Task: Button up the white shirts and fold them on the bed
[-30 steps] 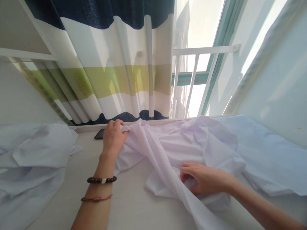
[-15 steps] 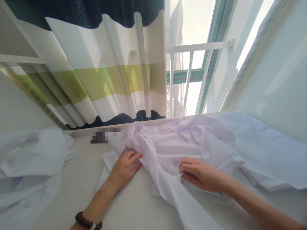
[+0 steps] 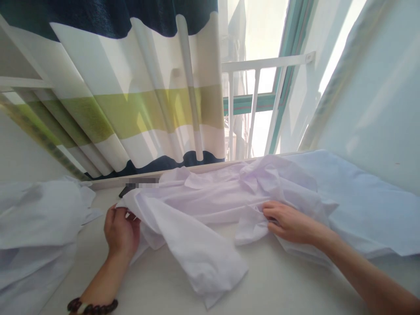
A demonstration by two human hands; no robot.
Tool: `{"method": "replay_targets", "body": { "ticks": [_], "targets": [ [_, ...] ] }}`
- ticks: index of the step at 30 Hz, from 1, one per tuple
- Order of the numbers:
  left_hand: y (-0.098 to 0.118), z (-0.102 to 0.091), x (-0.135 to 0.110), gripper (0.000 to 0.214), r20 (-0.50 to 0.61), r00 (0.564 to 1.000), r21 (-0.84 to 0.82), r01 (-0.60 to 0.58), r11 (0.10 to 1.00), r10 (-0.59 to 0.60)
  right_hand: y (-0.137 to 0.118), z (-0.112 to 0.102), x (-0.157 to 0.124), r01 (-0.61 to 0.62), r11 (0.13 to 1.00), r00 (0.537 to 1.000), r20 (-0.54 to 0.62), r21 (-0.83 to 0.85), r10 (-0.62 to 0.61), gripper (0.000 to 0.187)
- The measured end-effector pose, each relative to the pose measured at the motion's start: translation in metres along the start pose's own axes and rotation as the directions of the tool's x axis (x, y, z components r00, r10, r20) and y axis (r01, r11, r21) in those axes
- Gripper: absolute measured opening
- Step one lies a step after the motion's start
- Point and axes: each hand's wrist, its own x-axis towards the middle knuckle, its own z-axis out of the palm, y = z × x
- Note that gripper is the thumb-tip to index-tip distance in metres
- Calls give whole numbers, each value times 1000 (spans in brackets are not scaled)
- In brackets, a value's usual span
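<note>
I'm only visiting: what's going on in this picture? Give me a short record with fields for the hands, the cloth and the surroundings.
Left hand: fingers closed on the near-left edge of the white cloth
Right hand: lies on the cloth's right part, fingers curled into a fold; grip unclear
Cloth state: crumpled, spread across the pale table
Left wrist: dark beaded bracelet
Beside: white cloth pile at left, pale blue cloth at right
Behind: striped curtain, white window rail
</note>
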Motion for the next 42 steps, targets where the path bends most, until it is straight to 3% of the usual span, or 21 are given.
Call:
{"method": "replay_targets", "body": {
  "ticks": [4,6,8,10,11,12,14,15,16,17,19,21,22,24,27,30,32,34,37,40,42],
  "targets": [
    [-10,-22,31,30,-179,955,-104,221,970,-236,-1,-10,-9,-36,999,993,109,-40,40,18],
    [-14,-29,35,41,-225,971,9,91,996,-87,-1,-11,-12,-44,998,991,128,-45,50,16],
    [-14,-31,27,35,-182,943,202,-241,949,278,-2,-11,-12,-60,997,993,98,-48,65,10],
    [-9,-27,8,20,78,783,338,-603,722,617,-2,-10,-11,-66,997,996,53,-26,68,13],
    [-5,-23,-5,16,269,655,326,-752,573,707,-3,-9,-11,-59,998,998,34,-4,60,18],
    [-2,-18,-19,19,482,531,269,-847,458,697,-4,-9,-10,-44,999,999,21,23,44,22],
    [1,-7,-47,30,755,347,119,-907,405,556,-7,-7,-9,3,996,1000,9,85,-3,21],
    [1,-1,-59,34,841,276,85,-916,392,464,-9,-6,-8,29,993,1000,4,114,-30,18],
    [-1,4,-69,45,887,247,98,-926,365,389,-11,-3,-8,50,989,999,-3,140,-50,14],
    [-4,8,-77,58,900,263,141,-931,338,347,-13,0,-7,59,986,998,-14,158,-58,15],
    [-11,12,-83,77,880,351,264,-921,286,321,-18,9,-5,43,986,998,-42,160,-36,32],
    [-15,13,-81,69,846,424,337,-895,291,324,-21,18,-2,18,992,998,-62,123,-11,49],
    [-15,12,-77,57,849,429,332,-887,321,310,-22,21,-1,21,995,998,-66,100,-14,48],
    [-11,9,-68,33,891,372,247,-877,412,260,-22,23,0,44,998,998,-51,52,-41,32],
    [-2,4,-55,30,936,242,82,-856,510,256,-15,15,-1,12,997,1000,-19,-73,-14,21],
    [2,0,-44,34,894,203,-6,-886,463,399,-1,1,-5,-166,950,982,-127,-264,136,21],
    [3,-3,-37,36,825,244,44,-926,374,509,11,-4,-8,-289,900,944,-251,-327,212,23],
    [4,-8,-29,35,739,319,174,-941,290,593,19,-4,-10,-314,890,925,-318,-331,208,20],
    [5,-22,-11,30,644,407,353,-909,219,648,19,1,-11,-143,947,950,-309,-286,49,35],
    [4,-44,14,29,611,433,486,-866,117,663,4,3,-10,58,973,960,-255,-221,-115,66],
    [0,-56,29,29,612,452,560,-827,48,649,-11,1,-9,127,981,974,-170,-144,-151,61]
  ]
}}
